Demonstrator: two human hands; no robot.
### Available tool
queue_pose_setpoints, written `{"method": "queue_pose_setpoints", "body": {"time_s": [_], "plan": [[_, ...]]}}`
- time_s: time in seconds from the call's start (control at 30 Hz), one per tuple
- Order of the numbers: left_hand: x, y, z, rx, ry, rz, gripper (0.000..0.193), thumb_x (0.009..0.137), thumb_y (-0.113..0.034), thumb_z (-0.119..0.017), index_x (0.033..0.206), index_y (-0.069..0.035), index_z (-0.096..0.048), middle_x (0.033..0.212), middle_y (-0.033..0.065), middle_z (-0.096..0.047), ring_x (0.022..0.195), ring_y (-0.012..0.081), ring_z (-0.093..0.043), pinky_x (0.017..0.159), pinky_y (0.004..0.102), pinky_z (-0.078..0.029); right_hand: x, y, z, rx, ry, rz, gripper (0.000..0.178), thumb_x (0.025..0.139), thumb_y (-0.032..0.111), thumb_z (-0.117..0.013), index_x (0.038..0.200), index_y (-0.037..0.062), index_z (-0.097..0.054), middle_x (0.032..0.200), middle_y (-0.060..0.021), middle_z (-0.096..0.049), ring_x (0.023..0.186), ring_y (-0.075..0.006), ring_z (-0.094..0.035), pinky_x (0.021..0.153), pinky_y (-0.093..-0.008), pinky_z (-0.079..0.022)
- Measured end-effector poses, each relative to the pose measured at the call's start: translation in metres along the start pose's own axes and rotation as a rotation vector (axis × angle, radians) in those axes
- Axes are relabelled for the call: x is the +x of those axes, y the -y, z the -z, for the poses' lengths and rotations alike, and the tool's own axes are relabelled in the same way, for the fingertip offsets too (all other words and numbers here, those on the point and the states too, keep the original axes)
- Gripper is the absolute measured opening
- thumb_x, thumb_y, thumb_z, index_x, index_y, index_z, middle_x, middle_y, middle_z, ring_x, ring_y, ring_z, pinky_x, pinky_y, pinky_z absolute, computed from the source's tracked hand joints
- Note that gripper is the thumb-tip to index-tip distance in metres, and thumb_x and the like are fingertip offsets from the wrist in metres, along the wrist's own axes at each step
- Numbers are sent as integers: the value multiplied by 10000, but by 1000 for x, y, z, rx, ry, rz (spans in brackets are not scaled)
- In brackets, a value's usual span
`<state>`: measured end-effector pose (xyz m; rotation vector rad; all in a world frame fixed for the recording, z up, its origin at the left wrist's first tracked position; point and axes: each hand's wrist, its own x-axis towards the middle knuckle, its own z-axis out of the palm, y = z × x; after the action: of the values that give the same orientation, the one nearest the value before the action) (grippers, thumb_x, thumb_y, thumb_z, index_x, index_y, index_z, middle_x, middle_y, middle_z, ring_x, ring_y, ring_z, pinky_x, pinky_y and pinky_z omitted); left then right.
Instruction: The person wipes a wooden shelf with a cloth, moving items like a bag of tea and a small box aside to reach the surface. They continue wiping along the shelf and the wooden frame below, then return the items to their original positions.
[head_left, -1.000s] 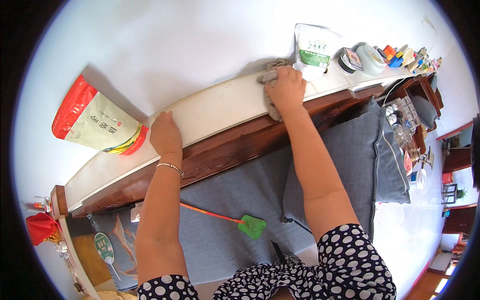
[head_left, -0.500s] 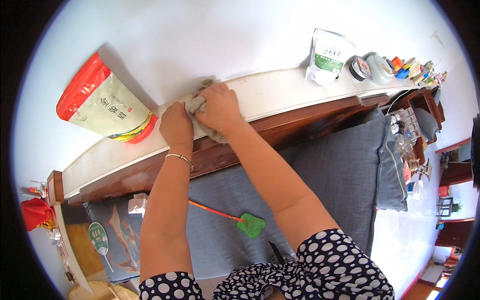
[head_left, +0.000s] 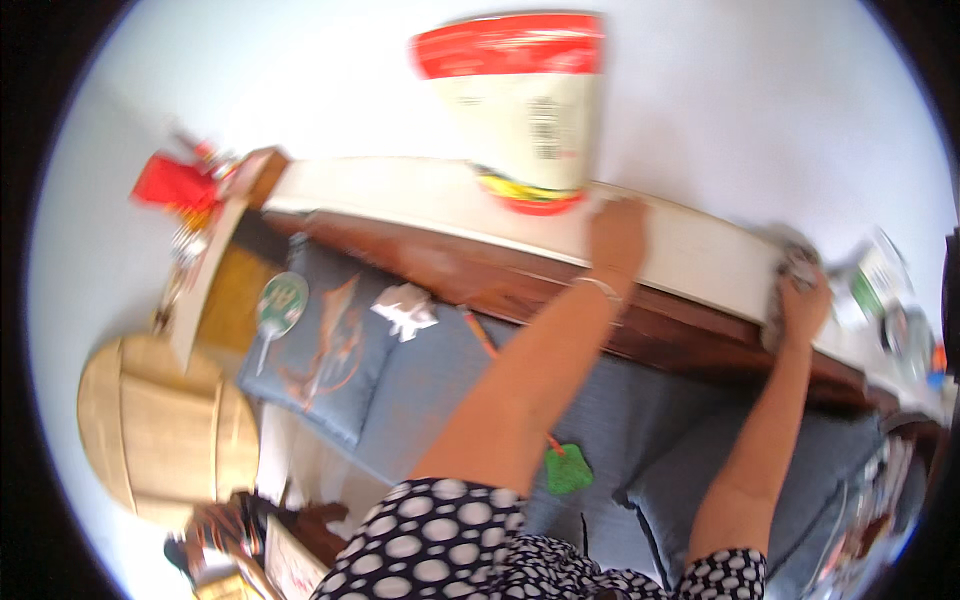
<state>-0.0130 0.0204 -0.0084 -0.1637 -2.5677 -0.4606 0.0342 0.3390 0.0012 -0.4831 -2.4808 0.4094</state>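
Observation:
My right hand (head_left: 806, 302) grips a crumpled grey cloth (head_left: 776, 310) and presses it on the white ledge (head_left: 690, 250) behind the sofa's dark wooden back. On the same ledge, left of it, rests my left hand (head_left: 617, 238), just beside the lower right corner of a large cream and red pouch (head_left: 520, 110). A small gap seems to part them. Blur hides how the left fingers are held. The pouch stands upright against the wall. Right of the cloth is a white and green pouch (head_left: 875, 278), smeared by motion.
Below the ledge, a grey sofa (head_left: 420, 375) holds crumpled white tissue (head_left: 405, 308), a green fly swatter (head_left: 568, 468) and a green hand fan (head_left: 283, 305). A round wooden table (head_left: 170, 430) stands at the left. Jars (head_left: 905, 335) crowd the ledge's right end.
The view has swung left, so everything sits further right. My hands were side by side; now they are far apart, the left near the cream pouch, the right still on the cloth.

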Motion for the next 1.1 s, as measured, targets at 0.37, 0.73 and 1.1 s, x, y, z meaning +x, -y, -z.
{"method": "queue_pose_setpoints", "body": {"time_s": [0.37,0.73,1.1], "plan": [[-7,-6,22,-71,30,102,186,919,-230,-508,860,-76,-594,840,87,-616,837,255,-596,728,389,-482,-45,145,-28,355,188,344,414,677,156,-708,1074,71,-626,1062,-149,-610,1039,-324,-545,910,-398,-445],[-7,0,23,-33,77,111,170,920,-224,-511,871,-84,-594,831,76,-609,834,238,-595,698,384,-491,8,-16,-7,184,247,178,481,745,202,-679,1182,21,-589,1200,-211,-573,1106,-348,-548,970,-403,-410],[-7,-6,20,2,108,113,148,909,-209,-511,886,-85,-587,848,70,-607,852,232,-588,703,363,-485,-8,91,-28,62,184,258,493,719,218,-684,1143,-13,-588,1106,-226,-591,1062,-404,-535,931,-430,-429]]}}
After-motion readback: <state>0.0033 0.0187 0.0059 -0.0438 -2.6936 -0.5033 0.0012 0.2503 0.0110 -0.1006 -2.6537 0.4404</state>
